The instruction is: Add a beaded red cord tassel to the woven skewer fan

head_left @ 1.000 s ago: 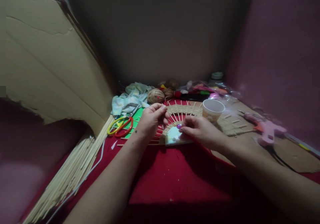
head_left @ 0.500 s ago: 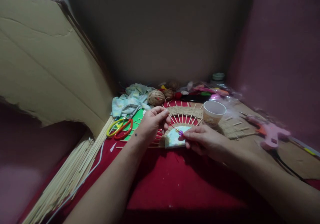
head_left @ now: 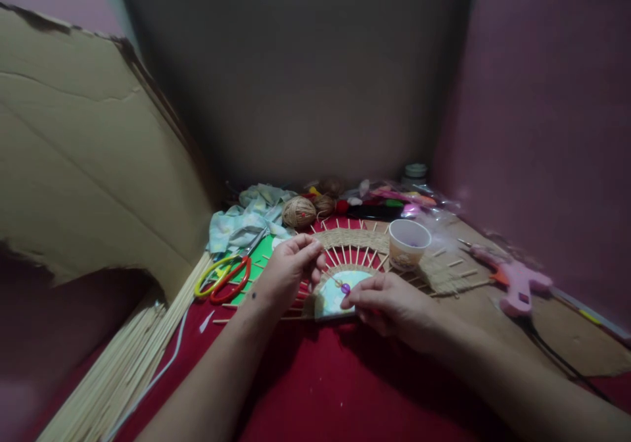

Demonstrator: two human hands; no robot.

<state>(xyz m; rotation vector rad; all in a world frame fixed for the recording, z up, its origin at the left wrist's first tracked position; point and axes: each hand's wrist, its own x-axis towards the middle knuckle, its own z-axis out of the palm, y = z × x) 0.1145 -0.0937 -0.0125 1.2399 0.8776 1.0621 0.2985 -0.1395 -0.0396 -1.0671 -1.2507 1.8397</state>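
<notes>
Pinching purple bead [head_left: 346, 289] at tips of right hand [head_left: 389, 307]; amber bead [head_left: 338, 283] just off at ten o'clock; holding thin strand [head_left: 328, 274] in left hand [head_left: 296, 264], fingers nearly closed; woven fan [head_left: 351, 237] behind, cup [head_left: 409, 252] at two o'clock

PASSABLE: near red cloth [head_left: 305, 389] | BLOCKING: right, cup [head_left: 407, 258], glue gun [head_left: 521, 283]; left, scissors [head_left: 246, 263]
</notes>
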